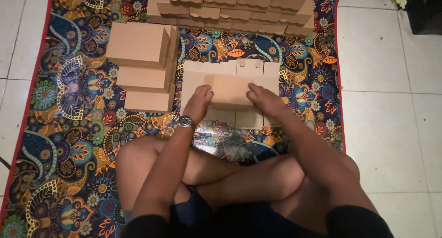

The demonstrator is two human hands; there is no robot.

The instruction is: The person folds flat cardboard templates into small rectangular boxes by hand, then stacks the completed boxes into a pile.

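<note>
I am gripping the tan folded cardboard box crosswise before me, left hand and right hand clasping its short ends, equally near.

A pale tiled floor carries a red-edged mat with a dense floral paisley pattern, on which lie a stepped stack of three tan cardboard boxes, flat unfolded box blanks beside it, and a row of boxes along the far edge.
</note>
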